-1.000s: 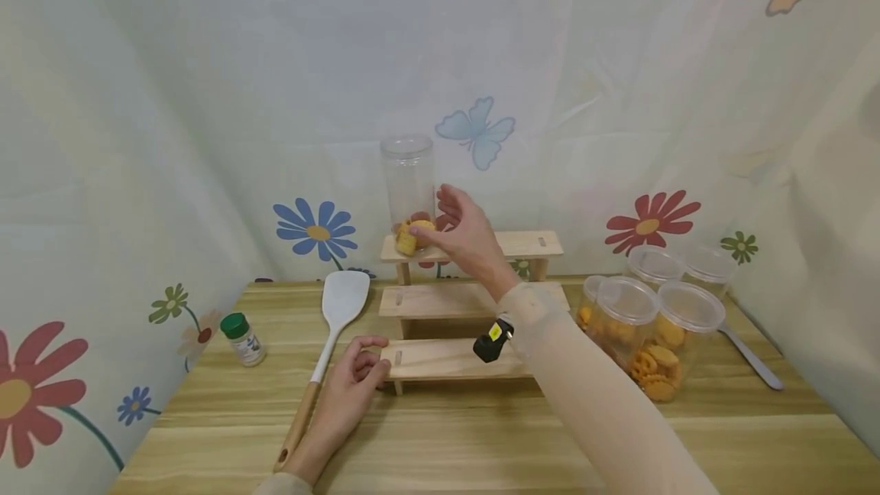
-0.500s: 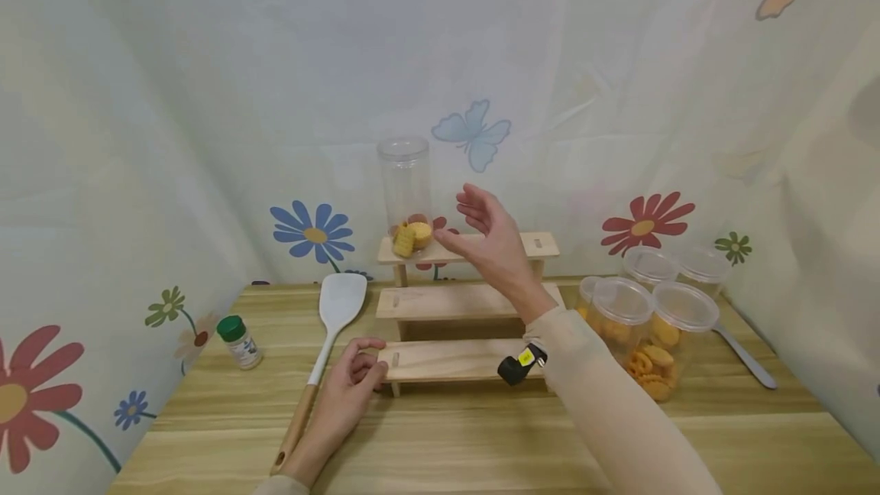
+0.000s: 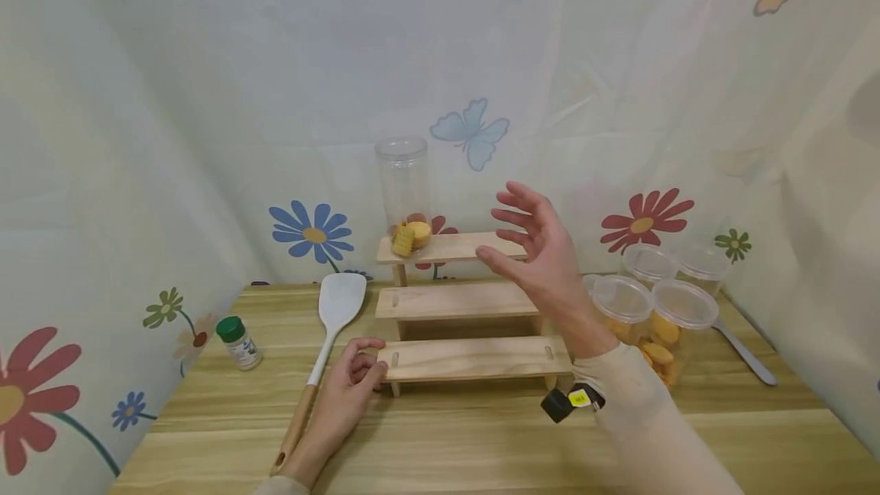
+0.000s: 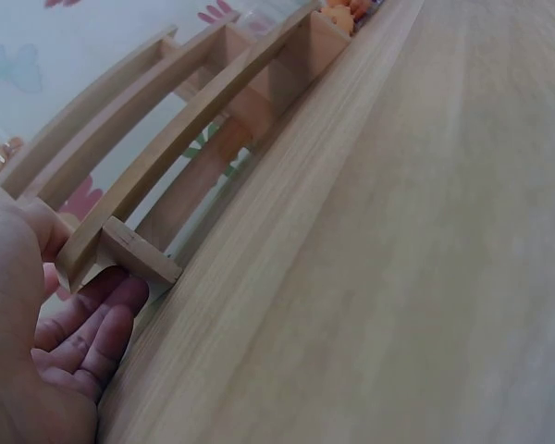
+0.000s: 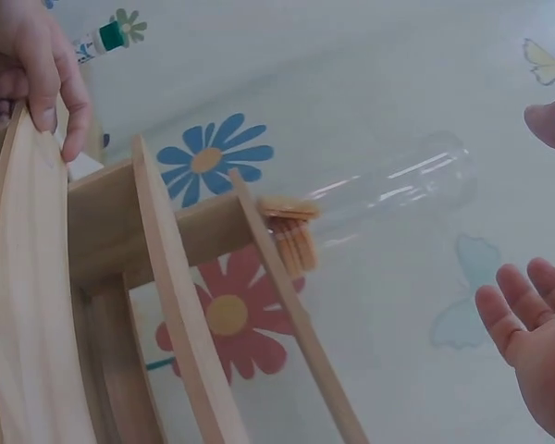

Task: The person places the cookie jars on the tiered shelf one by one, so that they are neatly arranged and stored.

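My left hand [image 3: 349, 389] grips the wooden rack [image 3: 454, 302] by its bottom step [image 3: 474, 359], likely for steadiness; right hand [image 3: 548, 266] empty, fingers loosely spread, apart from the jar [image 3: 402, 191] upright on the top step's left end.

Above the rack's [image 3: 454, 301] far top tier [image 3: 457, 247], room lies open between the lone jar [image 3: 403, 189] at its left end and the right hand [image 3: 543, 258], which hangs over the right side, while bare worktop [image 3: 467, 441] gives a way in from the near side. The left hand [image 3: 354, 384] blocks the near tier's [image 3: 474, 357] left end, and the spatula [image 3: 342, 300] lies just left of it, a free strip separating it from the bottle [image 3: 241, 346]. On the right, the clustered jars [image 3: 622, 300] and the forearm [image 3: 660, 426] crowd the rack's side.
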Available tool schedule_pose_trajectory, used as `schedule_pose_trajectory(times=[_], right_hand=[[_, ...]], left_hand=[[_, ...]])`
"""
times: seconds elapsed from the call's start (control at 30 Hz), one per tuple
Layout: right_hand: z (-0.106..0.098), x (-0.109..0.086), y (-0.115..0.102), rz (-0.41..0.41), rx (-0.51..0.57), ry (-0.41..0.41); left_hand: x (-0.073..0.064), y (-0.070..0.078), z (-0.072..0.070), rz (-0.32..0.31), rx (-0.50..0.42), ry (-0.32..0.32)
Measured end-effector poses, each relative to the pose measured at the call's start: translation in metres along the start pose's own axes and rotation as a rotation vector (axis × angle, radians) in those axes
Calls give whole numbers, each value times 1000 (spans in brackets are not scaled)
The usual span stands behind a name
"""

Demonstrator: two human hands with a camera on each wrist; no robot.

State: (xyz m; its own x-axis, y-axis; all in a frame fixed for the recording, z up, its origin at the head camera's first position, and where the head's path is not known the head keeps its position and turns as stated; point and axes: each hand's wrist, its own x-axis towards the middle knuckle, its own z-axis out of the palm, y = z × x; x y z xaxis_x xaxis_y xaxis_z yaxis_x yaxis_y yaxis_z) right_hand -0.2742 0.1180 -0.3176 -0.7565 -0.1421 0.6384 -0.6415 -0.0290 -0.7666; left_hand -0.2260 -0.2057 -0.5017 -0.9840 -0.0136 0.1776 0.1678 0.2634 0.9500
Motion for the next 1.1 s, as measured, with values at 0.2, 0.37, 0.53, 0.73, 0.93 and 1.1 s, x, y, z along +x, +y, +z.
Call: schedule_pose_trajectory(times=[0.2,0.37,0.53,0.73,0.93,1.1], right_hand=[[-29,-19,-15,-36,-19,36],[-58,-34,-21,-64,-100,57],[-90,-50,-27,-61,-225,110],[-124,-70,-33,-24,-329,221],[-151,-88,-32,-21,-289,341],[-165,-100,-28,0,-289,411]], left_hand=[[-1,0,0,-4,12,6],[-1,0,-1,-5,7,8],[0,-2,-1,6,-4,2],[1,-4,2,12,-19,-5],[2,-4,1,15,-3,2],[1,-3,0,14,-6,0]])
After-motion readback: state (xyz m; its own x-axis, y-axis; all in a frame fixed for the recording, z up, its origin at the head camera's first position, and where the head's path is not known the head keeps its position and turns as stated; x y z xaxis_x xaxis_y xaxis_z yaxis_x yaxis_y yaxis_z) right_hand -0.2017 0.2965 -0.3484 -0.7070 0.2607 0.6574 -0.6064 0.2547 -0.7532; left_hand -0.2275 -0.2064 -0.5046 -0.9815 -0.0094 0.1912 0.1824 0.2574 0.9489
